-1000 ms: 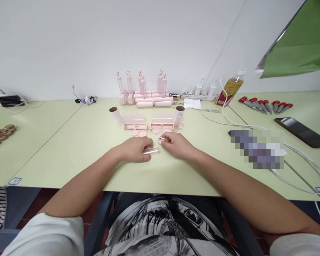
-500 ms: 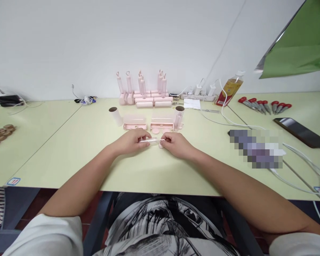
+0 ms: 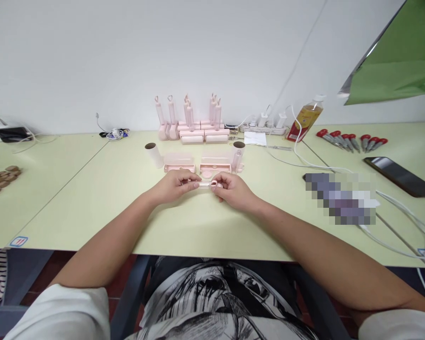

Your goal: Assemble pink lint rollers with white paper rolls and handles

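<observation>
My left hand (image 3: 177, 187) is closed around a clear plastic tube (image 3: 204, 184), held level above the table. At the tube's right end, my right hand (image 3: 233, 190) pinches a small pink looped end cap (image 3: 214, 183), which meets or nearly meets the tube. Just beyond the hands lie two pink roller cases with clear covers, a left case (image 3: 177, 166) and a right case (image 3: 216, 166). A white paper roll (image 3: 153, 156) stands at the left. Another roll (image 3: 238, 145) stands at the right behind a clear tube (image 3: 237, 162). A round pink piece (image 3: 207, 174) lies between.
Several pink lint rollers with upright clear handles (image 3: 217, 115) stand by the wall. To the right are a power strip (image 3: 262, 128), a drink bottle (image 3: 306, 118), red-handled screwdrivers (image 3: 349, 140), a phone (image 3: 400, 175) and white cables. Brown pieces (image 3: 0, 179) are heaped far left.
My right hand has turned its grip and moved the pink end cap up against, or very near, the tube's end. The left hand has barely shifted with the tube.
</observation>
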A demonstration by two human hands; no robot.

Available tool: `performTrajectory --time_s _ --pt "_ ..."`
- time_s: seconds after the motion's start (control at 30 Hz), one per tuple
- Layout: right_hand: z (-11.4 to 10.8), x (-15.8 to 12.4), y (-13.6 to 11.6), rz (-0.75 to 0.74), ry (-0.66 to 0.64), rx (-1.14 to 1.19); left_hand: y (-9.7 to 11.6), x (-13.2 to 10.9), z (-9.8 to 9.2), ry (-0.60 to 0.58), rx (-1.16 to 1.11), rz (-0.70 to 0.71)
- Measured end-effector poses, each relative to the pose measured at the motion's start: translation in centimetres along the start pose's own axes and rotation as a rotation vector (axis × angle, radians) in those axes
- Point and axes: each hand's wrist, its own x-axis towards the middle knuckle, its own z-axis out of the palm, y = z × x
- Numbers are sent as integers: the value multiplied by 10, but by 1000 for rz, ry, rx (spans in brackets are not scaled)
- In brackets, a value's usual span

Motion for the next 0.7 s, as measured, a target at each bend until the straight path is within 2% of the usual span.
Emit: performTrajectory --time_s 0.17,0.27,0.37,0.57,0.7 --pt "3 0 -2 -27 51 158 -3 1 2 45 -7 13" --pt "4 0 -1 -29 68 176 -5 1 4 41 -53 -7" --pt "2 -1 -1 -6 59 119 -6 1 6 59 -87 -26" --pt "1 -1 -2 102 -30 69 -6 3 9 177 -186 -101" --pt "1 -2 -2 57 0 -146 -2 3 6 255 -280 -159"
